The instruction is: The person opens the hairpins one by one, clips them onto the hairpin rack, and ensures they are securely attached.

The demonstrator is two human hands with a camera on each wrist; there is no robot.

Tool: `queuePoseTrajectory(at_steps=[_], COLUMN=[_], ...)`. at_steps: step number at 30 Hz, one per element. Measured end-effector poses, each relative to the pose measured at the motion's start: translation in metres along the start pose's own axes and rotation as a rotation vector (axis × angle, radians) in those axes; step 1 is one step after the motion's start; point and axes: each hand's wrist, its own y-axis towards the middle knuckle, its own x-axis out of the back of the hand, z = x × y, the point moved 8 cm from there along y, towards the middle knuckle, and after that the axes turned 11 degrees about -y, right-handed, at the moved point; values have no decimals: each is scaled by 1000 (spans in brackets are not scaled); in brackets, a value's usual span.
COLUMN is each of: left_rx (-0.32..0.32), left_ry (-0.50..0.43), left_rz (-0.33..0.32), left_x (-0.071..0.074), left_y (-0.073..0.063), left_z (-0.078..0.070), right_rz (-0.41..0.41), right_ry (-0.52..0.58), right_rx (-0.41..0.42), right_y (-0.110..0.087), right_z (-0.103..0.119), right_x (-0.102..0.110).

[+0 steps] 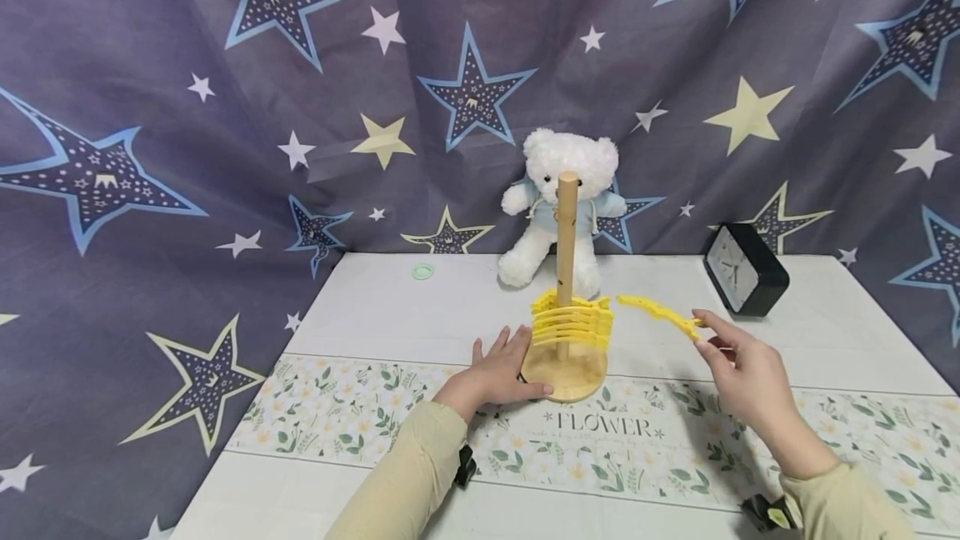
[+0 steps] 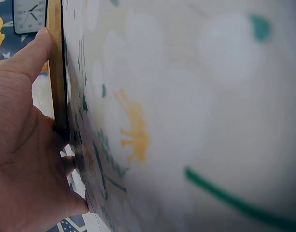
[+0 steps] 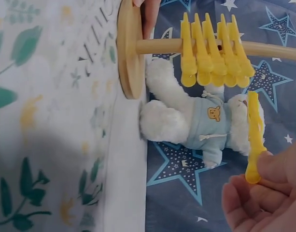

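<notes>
My right hand [image 1: 753, 377] pinches one end of a thin, wavy yellow plastic piece [image 1: 656, 313] between thumb and fingers, to the right of the wooden stand. In the right wrist view this yellow piece [image 3: 255, 137] is apart from the others. Several matching yellow pieces [image 1: 573, 325] sit one above another around the upright wooden post [image 1: 567, 240]. The round wooden base [image 1: 566, 382] stands on the table. My left hand [image 1: 498, 373] rests at the base's left side, fingers extended and thumb along its front rim. In the left wrist view, the thumb [image 2: 34, 55] touches the base edge [image 2: 57, 87].
A white teddy bear [image 1: 525, 261] in a blue top sits behind the post. The black clock [image 1: 765, 277] stands at the back right, and a small green ring [image 1: 423, 272] lies at the back left. Behind the table [image 1: 360, 307] hangs a star-patterned curtain [image 1: 450, 7].
</notes>
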Motion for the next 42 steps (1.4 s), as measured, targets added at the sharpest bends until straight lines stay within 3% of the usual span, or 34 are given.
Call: queuePoseTrajectory(at_steps=[13, 24, 42], left_rx=[0, -2, 7], left_ry=[-6, -18, -16], left_rz=[4, 3, 16], left_x=[0, 2, 1], left_y=[-1, -3, 0], left_z=[1, -1, 1], right_rz=[-88, -166, -158], right_ry=[-46, -109, -151], right_rx=[25, 142, 288], right_y=[11, 26, 43], right_z=[25, 52, 98], right_x=[6, 4, -18])
